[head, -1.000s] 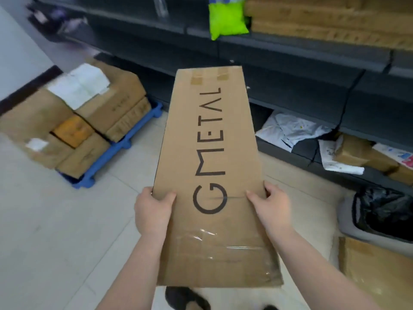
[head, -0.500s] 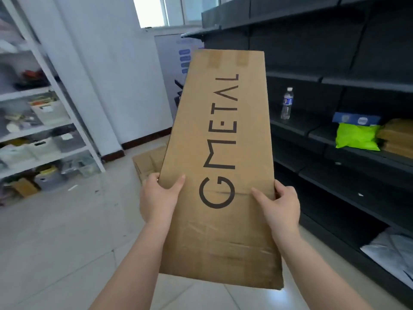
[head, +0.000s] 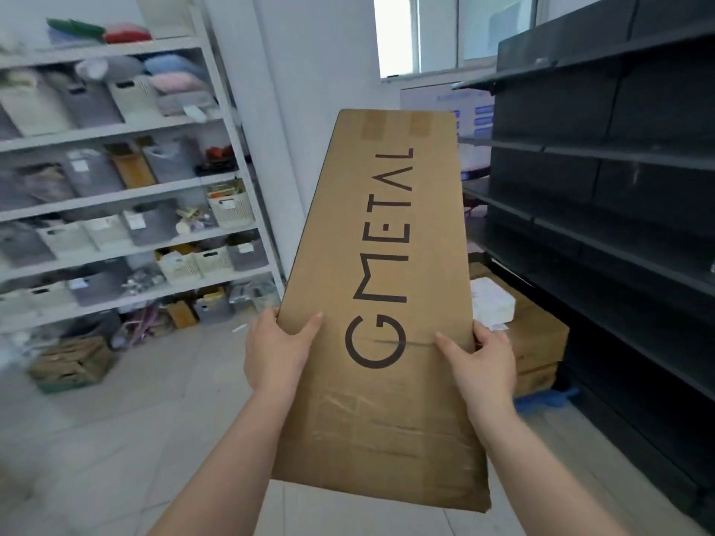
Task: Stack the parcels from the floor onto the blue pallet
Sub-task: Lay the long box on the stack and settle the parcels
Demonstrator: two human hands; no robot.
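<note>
Since the earlier frames the view has swung left: dark shelving that filled the background now sits at the right edge, and a white rack of bins has come into view on the left. Grip on the parcel unchanged.

Long flat cardboard parcel [head: 381, 303] printed "GMETAL" is held in the air in front of the person, long axis pointing away, far end raised higher than near end. Two strips of brown tape at the far end, clear tape wrinkled across the near end.

Left hand [head: 276, 352] grips the left long edge, thumb lying on the top face, fingers curled under the edge and hidden. Right hand [head: 481, 361] grips the right long edge the same way, thumb on top near the letter G, other fingers wrapped round the side. Both hands clamped on the parcel, about level with each other.

Blue pallet [head: 545, 400] shows only as a blue sliver on the floor to the right, beside the dark shelving [head: 603, 210]. Stacked brown boxes [head: 536, 342] sit on it, with a white packet [head: 493, 301] on top. Parcel is well apart from that stack, not touching it.

White rack [head: 127, 187] at left holds grey and white bins and soft items. Low cardboard box [head: 71, 367] stands on the tiled floor [head: 127, 439] in front of it. Window [head: 396, 34] in the back wall.
</note>
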